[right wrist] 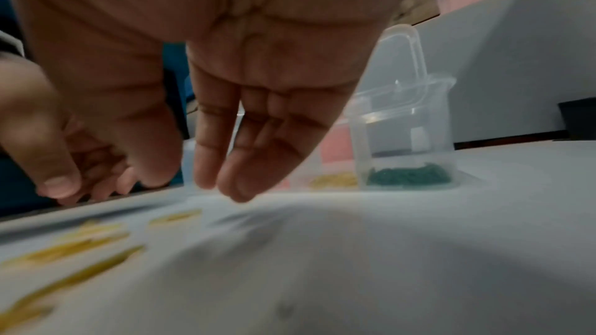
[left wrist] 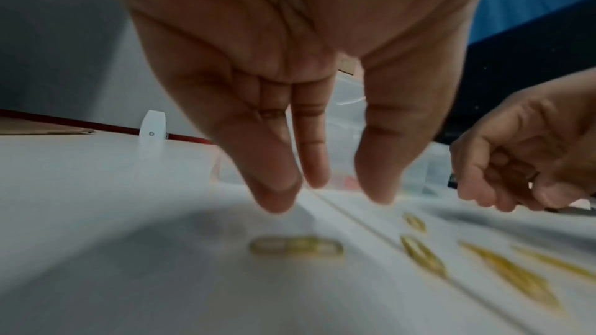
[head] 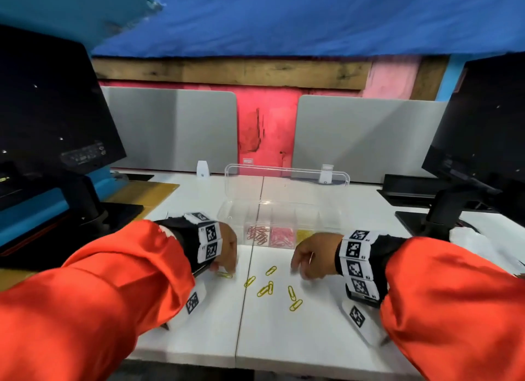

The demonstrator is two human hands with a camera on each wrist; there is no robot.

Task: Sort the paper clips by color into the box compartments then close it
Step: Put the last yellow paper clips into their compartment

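Note:
A clear plastic box (head: 284, 210) stands open at the table's middle, its lid upright behind it. Its compartments hold red clips (head: 257, 234), pink clips (head: 281, 235), yellow clips (right wrist: 335, 180) and green clips (right wrist: 409, 176). Several loose yellow clips (head: 270, 288) lie on the white table in front of it. My left hand (head: 224, 267) hovers with straight fingers pointing down just over one yellow clip (left wrist: 296, 246) and holds nothing. My right hand (head: 299, 270) hangs relaxed over the table, right of the clips, in front of the box, empty in the right wrist view (right wrist: 193, 182).
A black monitor (head: 51, 110) on its stand is at the left and another (head: 483, 125) at the right. Grey partition panels (head: 170, 130) close off the back of the table. Something white and crumpled (head: 477, 244) lies beside the right monitor's base.

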